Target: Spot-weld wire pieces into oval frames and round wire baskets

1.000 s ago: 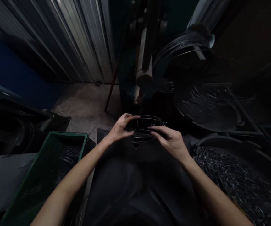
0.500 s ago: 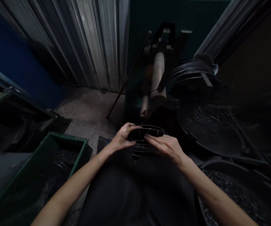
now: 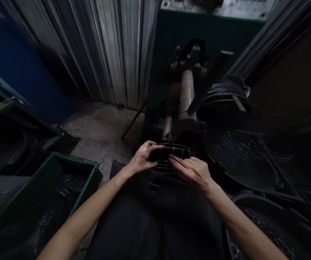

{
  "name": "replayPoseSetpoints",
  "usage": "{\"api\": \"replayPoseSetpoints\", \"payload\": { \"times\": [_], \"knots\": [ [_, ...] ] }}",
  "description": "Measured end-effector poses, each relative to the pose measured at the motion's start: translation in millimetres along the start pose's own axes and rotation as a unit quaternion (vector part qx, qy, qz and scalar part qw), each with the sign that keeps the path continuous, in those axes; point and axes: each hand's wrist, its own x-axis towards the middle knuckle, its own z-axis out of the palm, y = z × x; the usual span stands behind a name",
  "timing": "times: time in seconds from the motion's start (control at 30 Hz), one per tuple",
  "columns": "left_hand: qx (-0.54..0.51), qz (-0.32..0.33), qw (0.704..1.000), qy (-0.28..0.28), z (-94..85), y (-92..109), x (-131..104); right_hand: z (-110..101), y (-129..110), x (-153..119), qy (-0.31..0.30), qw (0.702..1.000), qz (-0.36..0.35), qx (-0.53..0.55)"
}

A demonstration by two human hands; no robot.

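Between my hands is a round wire frame (image 3: pixel 174 150), made of thin metal rings joined by short cross wires. My left hand (image 3: pixel 145 157) grips its left side, thumb and fingers curled about the rim. On the right side, my right hand (image 3: pixel 190 169) holds the frame, with fingertips reaching in toward its middle. The frame is just in front of the lower end of a machine's metal arm (image 3: pixel 166 128); whether they touch, I cannot tell. Dark material (image 3: pixel 155 216) lies below my hands. My palms hide parts of the frame's sides.
A green machine (image 3: pixel 212 32) with a thick metal cylinder (image 3: pixel 187 94) stands ahead. At left is a green crate (image 3: pixel 75 157) holding wire pieces. Coiled wire (image 3: pixel 226 90) and a dark round tray (image 3: pixel 253 177) are at right, above a tub of metal pieces (image 3: pixel 269 224). A corrugated wall (image 3: pixel 117 54) stands behind.
The view has tilted up slightly, showing more of the machine's top. The wire frame has turned or shifted slightly between my hands, which keep nearly the same hold.
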Motion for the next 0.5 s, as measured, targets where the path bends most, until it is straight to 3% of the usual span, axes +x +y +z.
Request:
{"api": "replayPoseSetpoints", "payload": {
  "times": [0.5],
  "knots": [
    [0.03, -0.006, 0.999, -0.016, -3.8, -17, 18, 15, 8, 8, 0.042, 0.997, 0.001, -0.061]
  ]
}}
